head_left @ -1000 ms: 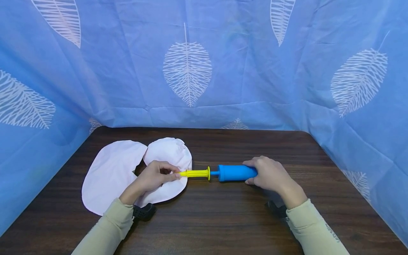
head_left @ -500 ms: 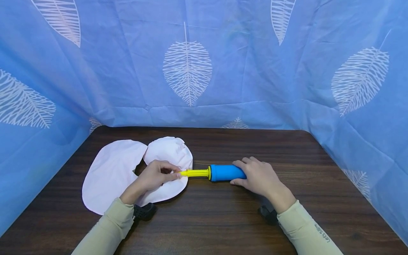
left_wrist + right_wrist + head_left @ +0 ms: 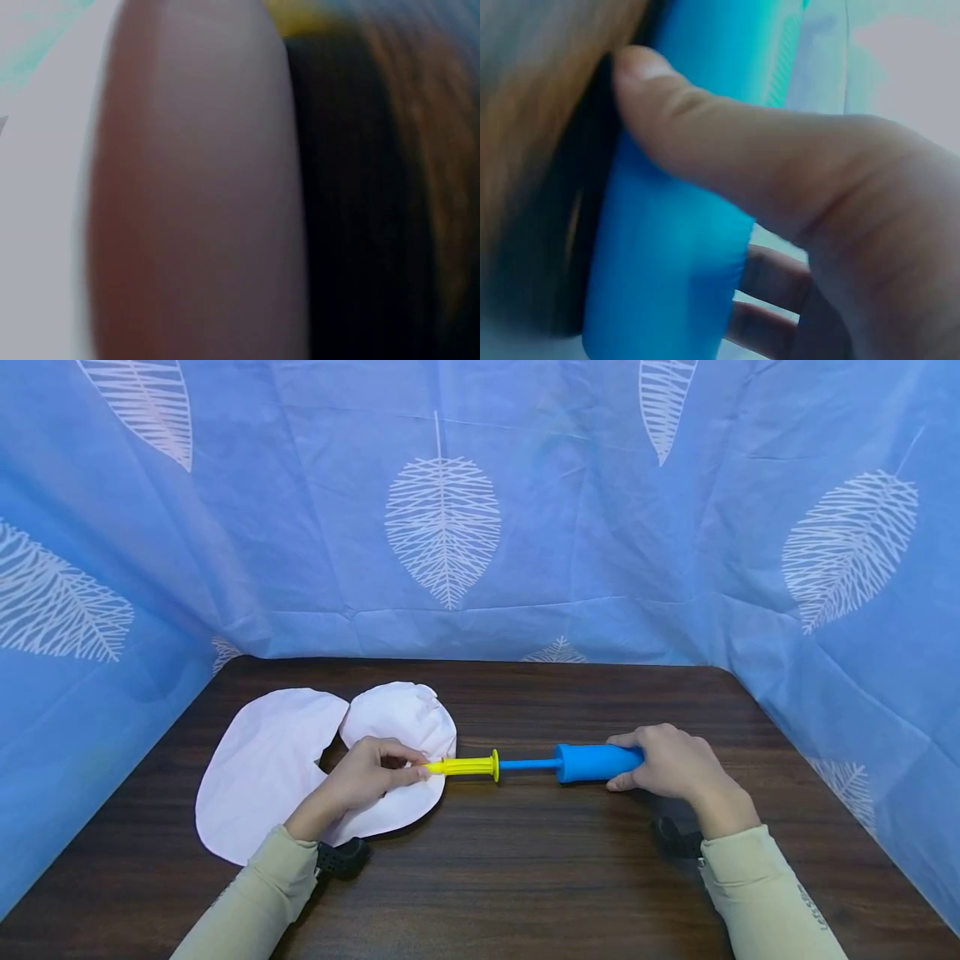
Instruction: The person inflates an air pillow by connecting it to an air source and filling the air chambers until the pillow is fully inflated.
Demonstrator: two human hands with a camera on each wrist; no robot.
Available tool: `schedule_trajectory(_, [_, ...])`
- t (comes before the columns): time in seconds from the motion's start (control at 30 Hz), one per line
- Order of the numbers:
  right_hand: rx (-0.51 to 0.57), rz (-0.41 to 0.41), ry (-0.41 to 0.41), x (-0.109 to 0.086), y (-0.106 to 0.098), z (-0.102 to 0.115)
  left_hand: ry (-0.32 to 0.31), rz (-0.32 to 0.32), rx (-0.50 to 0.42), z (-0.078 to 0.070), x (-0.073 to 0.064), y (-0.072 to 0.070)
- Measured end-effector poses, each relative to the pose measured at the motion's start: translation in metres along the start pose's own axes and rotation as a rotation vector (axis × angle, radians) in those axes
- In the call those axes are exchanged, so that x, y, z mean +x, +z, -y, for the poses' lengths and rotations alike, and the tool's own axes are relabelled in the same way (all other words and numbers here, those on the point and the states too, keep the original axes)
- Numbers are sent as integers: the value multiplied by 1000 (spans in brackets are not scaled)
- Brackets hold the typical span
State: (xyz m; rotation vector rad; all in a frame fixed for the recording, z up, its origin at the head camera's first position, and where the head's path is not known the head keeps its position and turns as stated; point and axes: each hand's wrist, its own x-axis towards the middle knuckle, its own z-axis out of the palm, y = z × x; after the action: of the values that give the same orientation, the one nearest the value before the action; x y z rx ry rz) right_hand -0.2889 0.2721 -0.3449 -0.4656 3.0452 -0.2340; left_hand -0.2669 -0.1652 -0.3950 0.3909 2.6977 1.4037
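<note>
A blue and yellow hand pump [image 3: 592, 763] lies level across the table, its thin blue rod [image 3: 528, 765] drawn well out of the barrel. My right hand [image 3: 678, 763] grips the far end of the blue barrel. The right wrist view has the thumb across the barrel [image 3: 667, 240] and other fingers behind it. With thumb and fingers, my left hand [image 3: 369, 772] pinches the tip of the yellow end [image 3: 467, 766] against a pale pinkish-white, soft inflatable [image 3: 262, 768]. The join there is hidden by the fingers. The left wrist view is blurred, mostly filled by part of the hand.
The dark wood-grain table [image 3: 525, 868] has rounded far corners. A blue cloth with white leaf prints [image 3: 442, 535] hangs behind it and along both sides. Black wrist cameras sit under both sleeves.
My right hand first slides the barrel left against the yellow flange, then draws it right, exposing more rod than at the start. My left hand and the inflatable stay almost in place.
</note>
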Motion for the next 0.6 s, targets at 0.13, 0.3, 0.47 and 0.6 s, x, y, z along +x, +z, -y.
schedule_trajectory(0.13, [6,34,73,-2,-6,-16,1,-2,3,0,0,0])
schedule_trajectory(0.3, [-20,26,58,-1,-5,-14,-1,-3,-3,0,-1,-1])
schedule_trajectory(0.47, [-51,-2,8,0,2,9,6,6,-35,0,-1,-2])
schedule_trajectory(0.6, [-104,-62,-54,0,10,35,7,9,-37,1,-1,-2])
